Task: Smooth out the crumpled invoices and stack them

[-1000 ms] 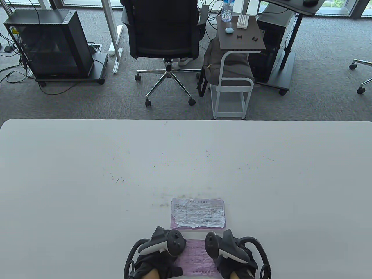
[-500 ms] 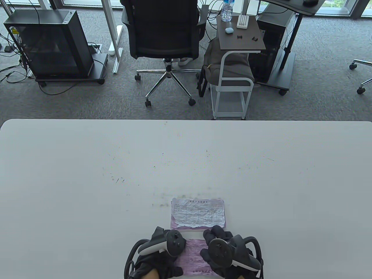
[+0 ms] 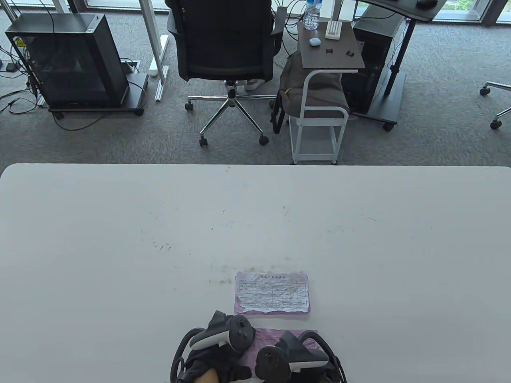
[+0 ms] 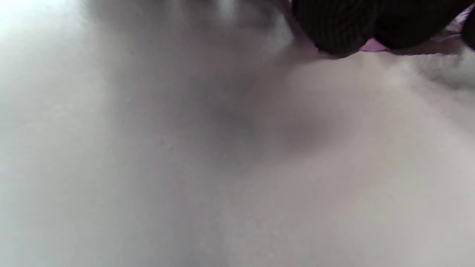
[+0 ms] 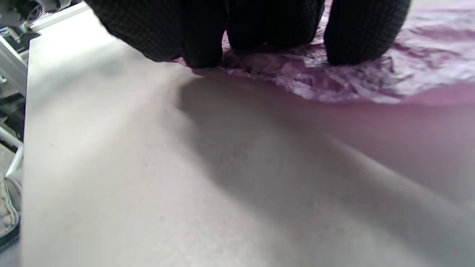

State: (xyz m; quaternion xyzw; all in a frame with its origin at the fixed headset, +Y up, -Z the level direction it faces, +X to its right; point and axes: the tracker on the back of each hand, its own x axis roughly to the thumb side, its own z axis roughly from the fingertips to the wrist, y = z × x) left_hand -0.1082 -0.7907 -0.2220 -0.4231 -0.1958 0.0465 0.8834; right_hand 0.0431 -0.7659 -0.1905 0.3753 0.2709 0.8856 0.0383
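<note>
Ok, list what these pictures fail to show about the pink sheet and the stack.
- Pink sheet, table view: mostly hidden under both hands, cut by the bottom edge.
- Invoice stack, table view: print too small to read; sheet count unclear.
- Left hand, left wrist view: blurred, only dark fingertips show.

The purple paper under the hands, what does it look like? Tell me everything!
The purple paper is thin, pale violet and covered in small wrinkles, so it is not fully smooth. It lies flat on the white table, at the near edge, just below the printed invoice. The left hand and right hand both rest on it, black gloved fingertips pressing down.
</note>
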